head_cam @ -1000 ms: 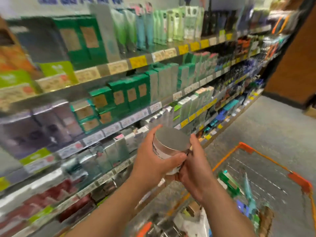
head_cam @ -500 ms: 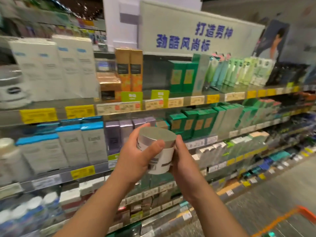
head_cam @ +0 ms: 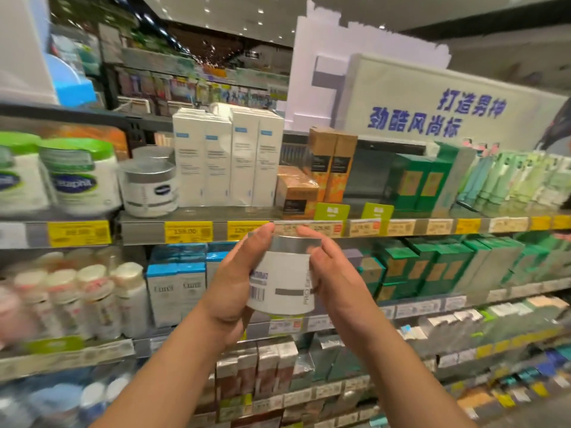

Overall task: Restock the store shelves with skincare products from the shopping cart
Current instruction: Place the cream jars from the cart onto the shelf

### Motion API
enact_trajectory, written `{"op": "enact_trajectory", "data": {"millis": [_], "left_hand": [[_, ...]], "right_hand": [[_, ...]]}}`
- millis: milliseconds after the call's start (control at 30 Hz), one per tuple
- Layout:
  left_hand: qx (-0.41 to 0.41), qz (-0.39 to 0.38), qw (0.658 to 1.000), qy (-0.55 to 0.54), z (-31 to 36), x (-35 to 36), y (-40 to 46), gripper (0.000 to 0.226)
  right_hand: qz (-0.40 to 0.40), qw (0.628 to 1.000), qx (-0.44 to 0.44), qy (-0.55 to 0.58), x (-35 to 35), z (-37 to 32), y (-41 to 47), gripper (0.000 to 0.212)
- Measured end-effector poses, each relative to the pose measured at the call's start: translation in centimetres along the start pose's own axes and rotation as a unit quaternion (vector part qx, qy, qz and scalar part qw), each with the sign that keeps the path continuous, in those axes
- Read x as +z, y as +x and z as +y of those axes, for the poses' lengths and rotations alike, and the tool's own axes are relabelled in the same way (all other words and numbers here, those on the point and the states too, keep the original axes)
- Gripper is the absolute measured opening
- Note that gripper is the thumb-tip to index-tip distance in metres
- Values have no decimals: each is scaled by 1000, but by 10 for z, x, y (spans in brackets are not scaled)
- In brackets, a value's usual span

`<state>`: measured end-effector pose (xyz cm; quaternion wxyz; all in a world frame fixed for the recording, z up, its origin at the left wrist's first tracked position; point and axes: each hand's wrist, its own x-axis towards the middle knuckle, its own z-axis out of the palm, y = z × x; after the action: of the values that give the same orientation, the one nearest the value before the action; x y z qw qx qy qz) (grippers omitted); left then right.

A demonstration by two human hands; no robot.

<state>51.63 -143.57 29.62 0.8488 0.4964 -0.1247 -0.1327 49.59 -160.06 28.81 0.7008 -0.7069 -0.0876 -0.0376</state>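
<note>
A white cream jar (head_cam: 285,279) with a silver lid is held upright in front of the shelves, just below the top shelf's edge (head_cam: 197,231). My left hand (head_cam: 234,282) grips its left side, fingers curled round the back. My right hand (head_cam: 332,273) grips its right side, fingertips on the lid. A matching white jar with a silver lid (head_cam: 148,186) stands on the top shelf to the upper left. The shopping cart is out of view.
Tall white boxes (head_cam: 228,159) stand right of the shelved jar, with green-lidded tubs (head_cam: 83,177) to its left. Orange boxes (head_cam: 330,168) and green boxes (head_cam: 417,183) fill the shelf further right. Lower shelves carry bottles (head_cam: 92,301) and blue-topped boxes (head_cam: 176,288).
The view has swung up and left, from the cart and aisle to the top shelf. Both hands have lifted the jar higher and turned it upright, label facing me.
</note>
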Motion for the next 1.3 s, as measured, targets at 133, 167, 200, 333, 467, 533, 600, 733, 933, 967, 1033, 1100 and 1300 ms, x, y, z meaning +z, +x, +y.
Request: {"op": "enact_trajectory", "data": {"millis": [133,167,200,333,467,533,600,733,933,967,1033,1100,1300], "left_hand": [[-40,-36,997,-61,15,-22,9,76],[-39,-52,995,-78,18,-27,13,81],[-40,-65,993,-90,23,-30,15,84],[-25,-90,989,-113,40,-47,28,82],[-3,-102,987,-126,59,-62,35,88],[1,-91,987,-129,68,-65,34,86],[6,-50,992,-119,76,-70,35,69],[2,-123,984,-128,92,-83,36,64],[47,65,989,128,134,-105,32,76],[63,80,976,192,144,-108,29,75],[98,82,940,317,165,-114,22,77],[126,81,889,432,188,-121,19,80],[168,104,847,493,251,-134,33,84]], "right_hand": [[-26,999,-24,1,14,-15,27,37],[-47,998,-35,2,17,-19,34,39],[-65,997,-47,5,20,-21,41,45],[-132,990,-48,23,30,-27,76,75],[-197,978,-59,23,45,-30,106,88],[-218,973,-73,24,54,-33,121,73],[-256,962,-84,34,64,-37,133,73],[-277,955,-97,49,86,-45,153,79],[-207,970,-126,31,113,-66,173,67],[-193,972,-134,20,119,-72,176,62],[-166,974,-153,10,131,-85,184,52],[-146,975,-165,-15,144,-101,192,50],[-128,920,-247,-277,169,-158,220,85]]}}
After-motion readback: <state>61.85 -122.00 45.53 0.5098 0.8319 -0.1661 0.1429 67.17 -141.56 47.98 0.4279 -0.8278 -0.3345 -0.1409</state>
